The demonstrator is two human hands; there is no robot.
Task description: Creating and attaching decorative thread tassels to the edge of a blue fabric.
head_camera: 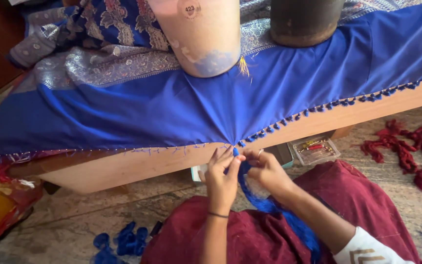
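— Maroon garment [269,234] over our lap, nearest item. Next?

— Blue thread bundle [269,205], trailing from our hands down across the lap. Left hand [222,178]: fingers pinched together on the thread at the blue cloth [172,107] edge. Right hand [267,171]: fingers closed on the same thread, just beside.

— Cloth position?

— Draped over the wooden desk [123,168], held down by two cylinders, one pale [196,34], one dark [305,22]. Tassels [318,108] line its hem to our right.

— Floor?

— Red yarn [406,149], clear pin box [315,150].
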